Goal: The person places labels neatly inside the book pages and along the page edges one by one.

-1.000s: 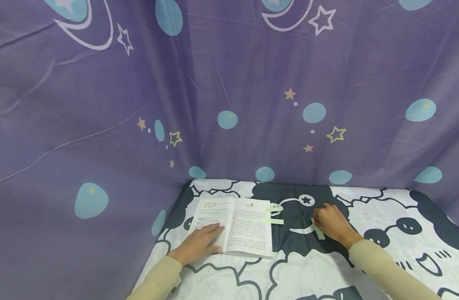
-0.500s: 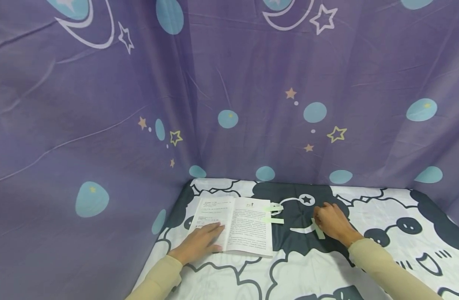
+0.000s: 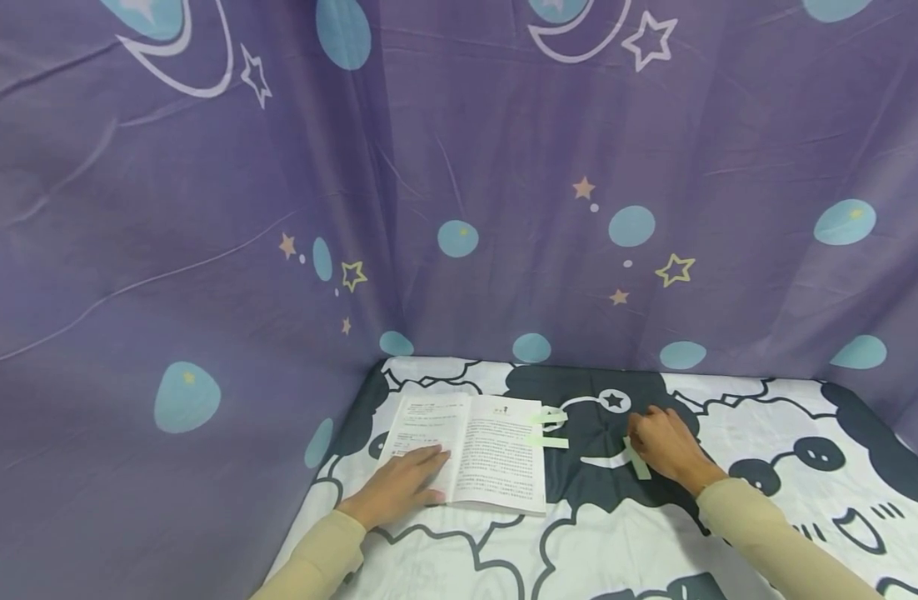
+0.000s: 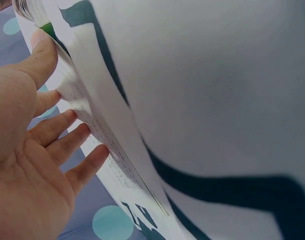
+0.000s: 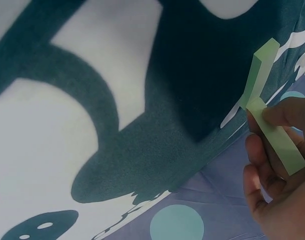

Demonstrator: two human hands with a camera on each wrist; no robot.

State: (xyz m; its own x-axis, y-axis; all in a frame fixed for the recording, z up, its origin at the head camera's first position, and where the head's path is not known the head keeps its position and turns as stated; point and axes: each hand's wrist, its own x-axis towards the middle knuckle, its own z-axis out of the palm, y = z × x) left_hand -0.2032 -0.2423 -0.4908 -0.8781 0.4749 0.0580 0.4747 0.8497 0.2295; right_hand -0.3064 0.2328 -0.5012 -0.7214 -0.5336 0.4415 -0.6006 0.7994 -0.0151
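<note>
A person works with two bare hands at a table [image 3: 436,575] draped in black-and-white cartoon cloth, its far edge running along a purple curtain [image 3: 579,317] printed with stars and circles. The right hand [image 3: 665,446] pinches a narrow green strip [image 5: 281,145] between thumb and fingers, the grip closed on it near the middle of the table's far half. A folded green length [image 5: 262,75] rises beyond the same fingertips; whether it belongs to the same piece cannot be told. Seen from the head, green paper runs lengthwise from the grip toward the table's near edge, slightly aslant. To the left, near the table's far left corner, a book [image 3: 500,462] lies spread on the cloth, its spine pointing roughly from far edge to near. The left hand [image 3: 395,487] rests on the lower part of its left-hand page [image 3: 423,429], fingers extended and gripping nothing. From the book's right side an upper green tab [image 3: 555,417] and a lower green tab [image 3: 555,443] jut toward the right hand, long axes parallel to the far edge and roughly crosswise to the paper at the grip. The right hand is the nearer to their free ends, just a short gap of dark cloth away.
</note>
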